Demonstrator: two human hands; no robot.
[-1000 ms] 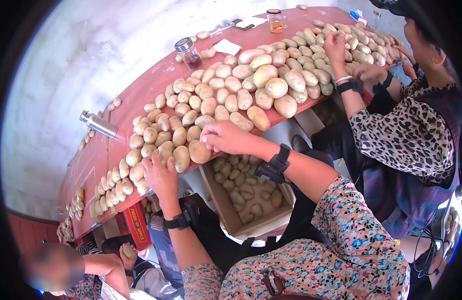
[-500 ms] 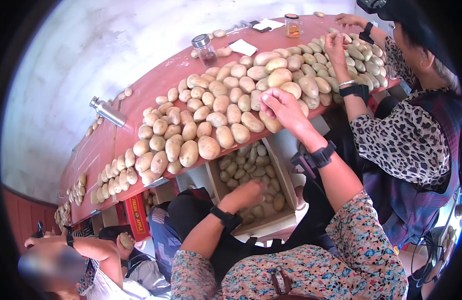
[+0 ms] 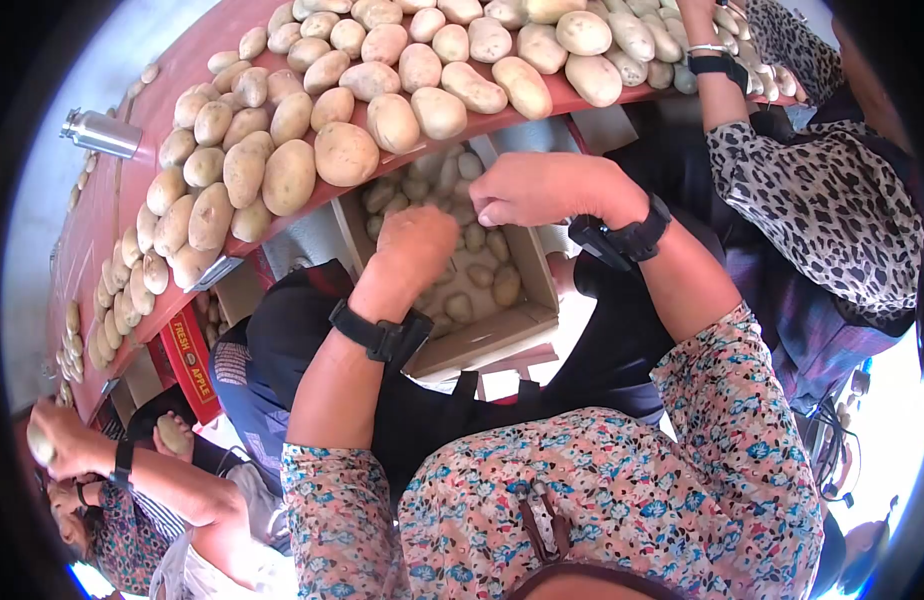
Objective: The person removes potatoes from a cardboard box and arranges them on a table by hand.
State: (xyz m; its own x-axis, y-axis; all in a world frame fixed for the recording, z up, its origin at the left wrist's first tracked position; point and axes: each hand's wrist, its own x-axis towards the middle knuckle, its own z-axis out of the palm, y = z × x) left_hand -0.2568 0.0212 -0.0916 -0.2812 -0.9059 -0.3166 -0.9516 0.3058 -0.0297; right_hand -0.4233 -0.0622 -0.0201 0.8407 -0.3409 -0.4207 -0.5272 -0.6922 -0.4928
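Below the red table's edge (image 3: 572,100), a cardboard box (image 3: 502,335) of potatoes (image 3: 479,238) sits open. Left hand (image 3: 414,243) reaches into it, fingers curled downward; whether it grips anything cannot be told. Right hand (image 3: 542,188) hovers above the box, loosely fisted. Rows of table potatoes (image 3: 345,153) overhang closely; a neighbour's leopard-print sleeve (image 3: 812,200) crowds the right side.

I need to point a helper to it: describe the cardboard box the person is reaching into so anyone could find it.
Start at the long red table covered in potatoes. Just below its near edge sits an open cardboard box, where the left hand reaches in. It alone holds loose potatoes; the box beside it is red and printed.
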